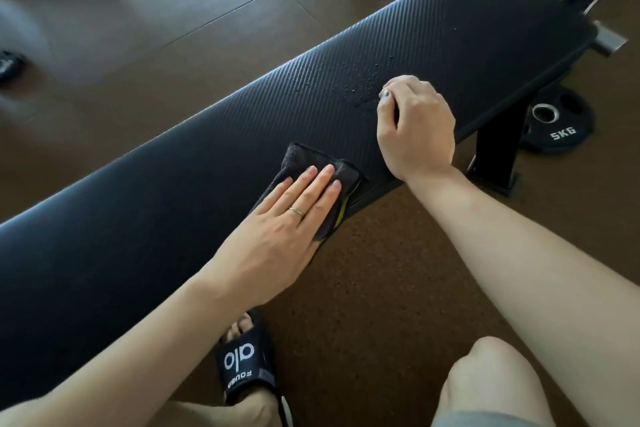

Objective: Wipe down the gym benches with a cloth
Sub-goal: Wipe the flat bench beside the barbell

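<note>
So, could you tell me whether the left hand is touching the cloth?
Touching. The head view shows the left hand lying flat, fingers straight, on the dark cloth, pressing it onto the bench.

Right hand's curled fingers hiding any contents; blurred weight plate cut by left edge.

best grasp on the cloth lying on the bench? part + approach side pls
Probably the cloth's far corner, come at from above. It lies flat on the bench pad with the left hand flat over its near half, so only the far part is bare. The near-right edge overhanging the pad is a second option, pinched from the side.
</note>
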A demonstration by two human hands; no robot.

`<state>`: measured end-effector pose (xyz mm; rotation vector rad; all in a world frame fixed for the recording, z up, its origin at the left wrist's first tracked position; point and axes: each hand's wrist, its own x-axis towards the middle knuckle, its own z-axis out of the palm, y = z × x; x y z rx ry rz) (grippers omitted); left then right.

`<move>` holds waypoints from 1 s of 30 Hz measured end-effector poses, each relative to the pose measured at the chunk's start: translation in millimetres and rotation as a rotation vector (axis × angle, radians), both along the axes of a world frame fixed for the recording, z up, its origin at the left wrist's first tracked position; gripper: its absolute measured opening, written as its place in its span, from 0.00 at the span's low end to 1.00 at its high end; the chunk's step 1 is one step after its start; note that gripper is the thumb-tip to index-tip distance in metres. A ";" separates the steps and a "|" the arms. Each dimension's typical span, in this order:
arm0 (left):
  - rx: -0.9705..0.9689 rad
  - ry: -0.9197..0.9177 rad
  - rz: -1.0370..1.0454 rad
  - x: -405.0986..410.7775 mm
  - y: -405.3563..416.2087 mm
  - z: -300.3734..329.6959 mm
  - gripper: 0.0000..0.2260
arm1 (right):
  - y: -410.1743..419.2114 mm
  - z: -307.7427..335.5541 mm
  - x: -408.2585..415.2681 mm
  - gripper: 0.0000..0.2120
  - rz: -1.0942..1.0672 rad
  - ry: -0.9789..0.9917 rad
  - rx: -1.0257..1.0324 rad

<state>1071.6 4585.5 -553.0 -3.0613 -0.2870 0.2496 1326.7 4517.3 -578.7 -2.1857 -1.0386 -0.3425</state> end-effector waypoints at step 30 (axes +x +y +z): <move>-0.137 -0.118 0.208 176.7 20.6 2.2 0.30 | -39.6 -10.9 59.5 0.17 -0.006 0.004 -0.042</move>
